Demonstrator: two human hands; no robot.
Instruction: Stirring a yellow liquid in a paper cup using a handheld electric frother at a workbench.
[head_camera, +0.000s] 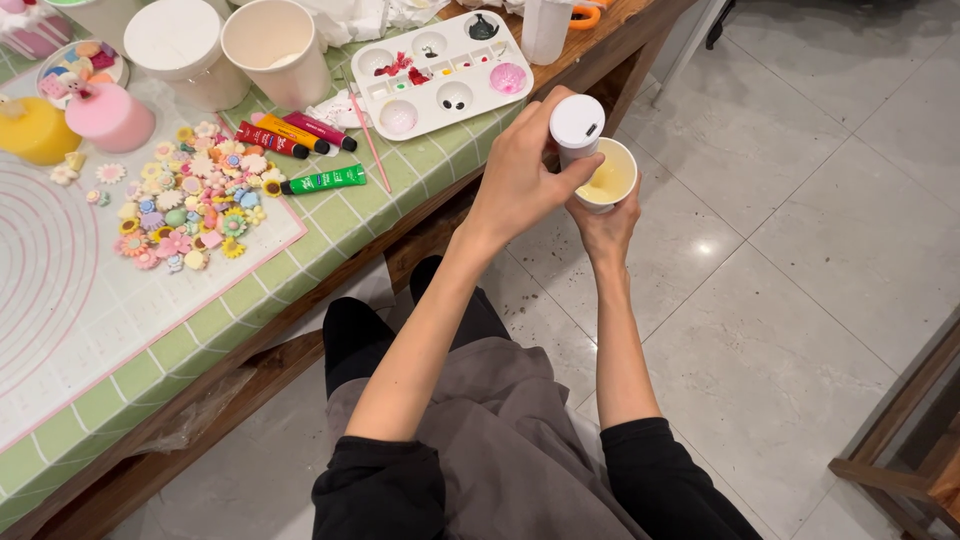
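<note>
- Left hand (520, 175) is how we grip the small white bottle (578, 128), fingers wrapped round its body, its flat cap with a small dark opening facing up toward us.
- Our right hand (603, 222) cups the white paper cup (608, 178) from below, fingers closed about its base; the cup holds a pale yellowish liquid and sits just beside the bottle, touching or nearly so.
- Both are held out past the table edge (420, 205), over our lap and the tiled floor (800, 250), so we judge that any drip or slip would land on our grey apron (500, 440) or the tiles rather than on the mat.
- With the bottle pressed against the cup's rim, a nudge could tilt the cup and slop its contents out; paper walls give under a hard squeeze.
- If the bottle is tipped too fast, too much could run in at once; we cannot tell how full it is.
- On the table, well apart, lie the paint palette (440, 70), paint tubes (295, 135) and a heap of small coloured flower decorations (190, 200).
</note>
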